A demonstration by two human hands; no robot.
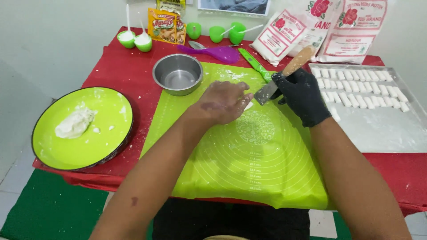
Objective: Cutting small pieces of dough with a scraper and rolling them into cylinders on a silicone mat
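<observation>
My left hand is bare and rests palm down on a lime-green rolling mat, covering a small white piece of dough that peeks out at its fingertips. My right hand wears a black glove and grips a wooden-handled scraper. The scraper's metal blade touches the mat right beside the left fingertips. Most of the dough under my left hand is hidden.
A metal tray at right holds rows of cut white dough pieces. A green plate with a dough lump sits left. A steel bowl, purple spatula, green knife, small green cups, flour bags line the back.
</observation>
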